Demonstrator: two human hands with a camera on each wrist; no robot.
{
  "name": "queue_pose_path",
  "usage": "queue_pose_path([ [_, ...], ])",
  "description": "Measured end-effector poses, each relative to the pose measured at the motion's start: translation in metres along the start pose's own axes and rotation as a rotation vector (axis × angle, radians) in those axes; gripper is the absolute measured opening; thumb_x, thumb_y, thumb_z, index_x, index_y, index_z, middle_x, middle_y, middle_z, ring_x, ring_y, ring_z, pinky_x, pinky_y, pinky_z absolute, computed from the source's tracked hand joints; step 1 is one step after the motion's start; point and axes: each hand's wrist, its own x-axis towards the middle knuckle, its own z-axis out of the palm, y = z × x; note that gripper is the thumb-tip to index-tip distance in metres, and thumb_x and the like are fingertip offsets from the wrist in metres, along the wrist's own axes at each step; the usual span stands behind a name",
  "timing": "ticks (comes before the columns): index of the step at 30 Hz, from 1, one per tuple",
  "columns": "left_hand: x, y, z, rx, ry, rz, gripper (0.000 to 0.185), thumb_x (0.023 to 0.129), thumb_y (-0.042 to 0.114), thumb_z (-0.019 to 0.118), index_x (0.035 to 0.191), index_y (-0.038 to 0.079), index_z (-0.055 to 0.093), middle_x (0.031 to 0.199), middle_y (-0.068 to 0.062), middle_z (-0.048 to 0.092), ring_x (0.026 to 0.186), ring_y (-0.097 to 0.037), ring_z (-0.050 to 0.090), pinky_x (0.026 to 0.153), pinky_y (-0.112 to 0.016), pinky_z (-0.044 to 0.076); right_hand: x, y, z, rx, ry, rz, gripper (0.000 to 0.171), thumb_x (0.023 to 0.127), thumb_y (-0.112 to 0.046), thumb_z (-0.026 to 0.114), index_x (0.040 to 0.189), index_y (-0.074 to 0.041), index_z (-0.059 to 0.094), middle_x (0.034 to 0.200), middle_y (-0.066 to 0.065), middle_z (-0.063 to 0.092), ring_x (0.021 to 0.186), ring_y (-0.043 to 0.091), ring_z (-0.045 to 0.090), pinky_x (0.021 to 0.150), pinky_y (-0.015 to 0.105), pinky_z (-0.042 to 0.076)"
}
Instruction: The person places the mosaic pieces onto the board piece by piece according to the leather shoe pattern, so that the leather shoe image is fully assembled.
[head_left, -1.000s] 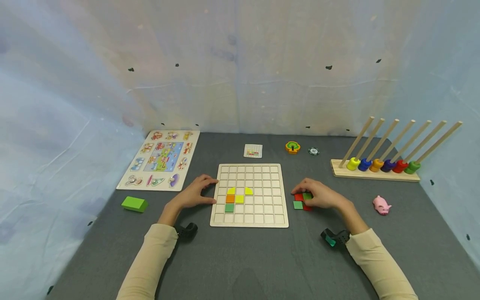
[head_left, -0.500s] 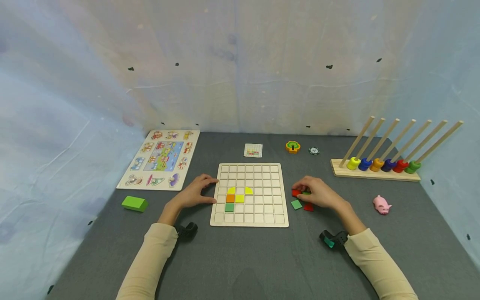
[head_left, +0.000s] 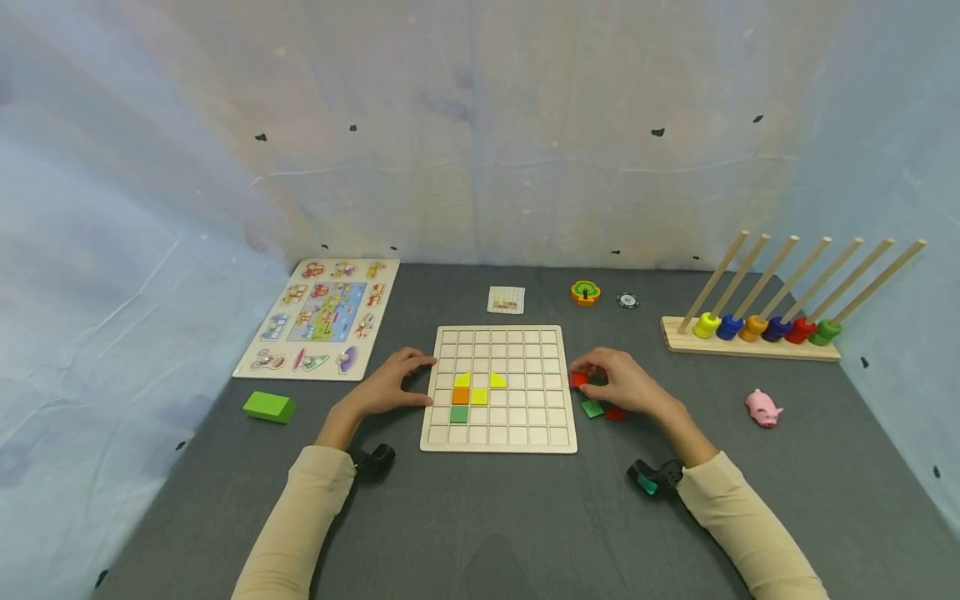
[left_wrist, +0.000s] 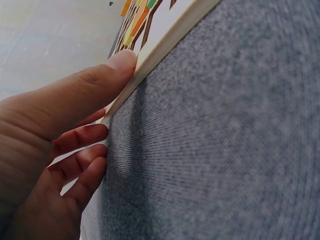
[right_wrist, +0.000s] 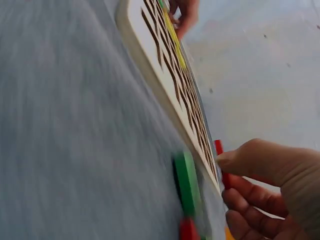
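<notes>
A wooden grid board [head_left: 517,437] lies mid-table, with an orange square [head_left: 461,396], a green square [head_left: 459,414] and several yellow pieces [head_left: 479,397] in its cells. My left hand [head_left: 390,383] rests against the board's left side, fingers relaxed. In the left wrist view its thumb [left_wrist: 107,75] lies on the board's edge. Just off the board's right side, my right hand [head_left: 622,379] pinches a red square tile [head_left: 579,379] between thumb and fingers; the right wrist view shows that tile [right_wrist: 218,146] on edge. Under this hand lie a loose green tile [head_left: 592,409] and another red tile [head_left: 615,413].
Behind the board sits a small pattern card [head_left: 506,300], with a tree piece [head_left: 585,292] and a chip [head_left: 627,301] to its right. A picture puzzle [head_left: 255,350] and green block [head_left: 268,407] are left. A peg stand [head_left: 750,346] and pink pig [head_left: 763,409] are right.
My right hand has lifted a red tile out of the small group of tiles and moved left toward the board. The loose green tile has turned askew. My left hand has stayed put.
</notes>
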Motion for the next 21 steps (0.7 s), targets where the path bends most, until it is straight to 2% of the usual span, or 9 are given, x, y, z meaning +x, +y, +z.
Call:
queue_pose_path([
  [3,0.000,-0.001,0.000,0.007,0.001,0.006,0.070,0.077,0.036,0.076,0.135,0.009,0.048,0.127,-0.013,0.044,0.116,-0.029,0.040,0.098,-0.050,0.034,0.009,-0.013,0.010,0.039,0.001,-0.075,0.031,0.081,-0.008,0.071,0.110,-0.002,0.065,0.102,0.008,0.063,0.086,0.023,0.059,0.074,0.042,0.049],
  [9,-0.001,0.000,-0.001,0.008,0.003,0.012,0.070,0.077,0.035,0.076,0.135,0.007,0.048,0.126,-0.013,0.044,0.115,-0.029,0.040,0.097,-0.051,0.034,0.030,-0.039,0.041,0.087,-0.027,-0.180,0.029,0.081,-0.009,0.072,0.109,-0.005,0.066,0.101,0.004,0.063,0.085,0.017,0.057,0.072,0.032,0.048],
  [16,-0.001,0.002,0.000,0.006,0.000,0.008,0.069,0.077,0.031,0.077,0.135,0.008,0.048,0.125,-0.012,0.044,0.115,-0.028,0.040,0.098,-0.049,0.035,0.048,-0.068,0.070,0.095,-0.042,-0.275,0.021,0.081,-0.014,0.074,0.100,-0.008,0.069,0.097,0.001,0.064,0.088,0.013,0.057,0.076,0.028,0.048],
  [21,-0.001,0.002,0.000,0.015,0.002,0.006,0.069,0.077,0.032,0.077,0.135,0.008,0.048,0.125,-0.012,0.044,0.116,-0.028,0.040,0.099,-0.049,0.034,0.055,-0.077,0.083,0.120,-0.036,-0.342,0.013,0.080,-0.013,0.074,0.091,-0.009,0.070,0.092,0.001,0.064,0.088,0.011,0.058,0.081,0.026,0.047],
])
